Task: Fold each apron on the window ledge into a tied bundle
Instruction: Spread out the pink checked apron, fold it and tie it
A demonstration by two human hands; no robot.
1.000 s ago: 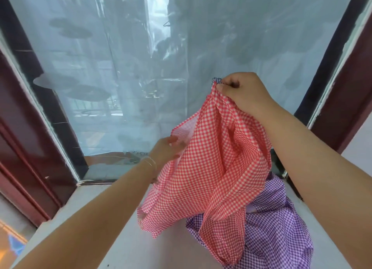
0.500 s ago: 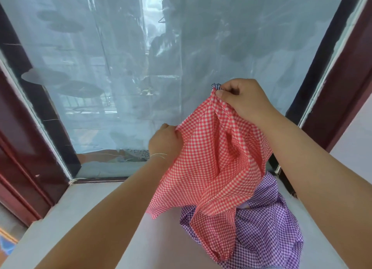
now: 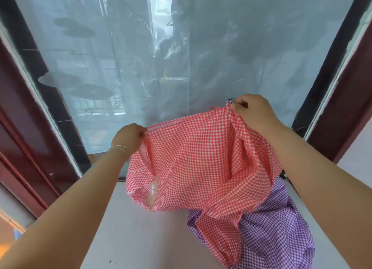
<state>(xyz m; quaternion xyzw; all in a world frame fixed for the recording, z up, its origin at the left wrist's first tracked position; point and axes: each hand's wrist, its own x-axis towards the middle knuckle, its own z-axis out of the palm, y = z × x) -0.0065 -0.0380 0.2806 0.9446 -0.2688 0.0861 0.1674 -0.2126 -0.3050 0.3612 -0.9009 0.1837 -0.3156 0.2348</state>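
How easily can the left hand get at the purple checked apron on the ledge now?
Probably not easily. The left hand grips the red checked apron, held up spread, and its cloth hangs over the purple checked apron, which lies at the right side.

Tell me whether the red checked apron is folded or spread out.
Spread, not folded: the red checked apron hangs stretched between the left hand and right hand, each pinching its top edge, its lower part draping onto the purple apron.
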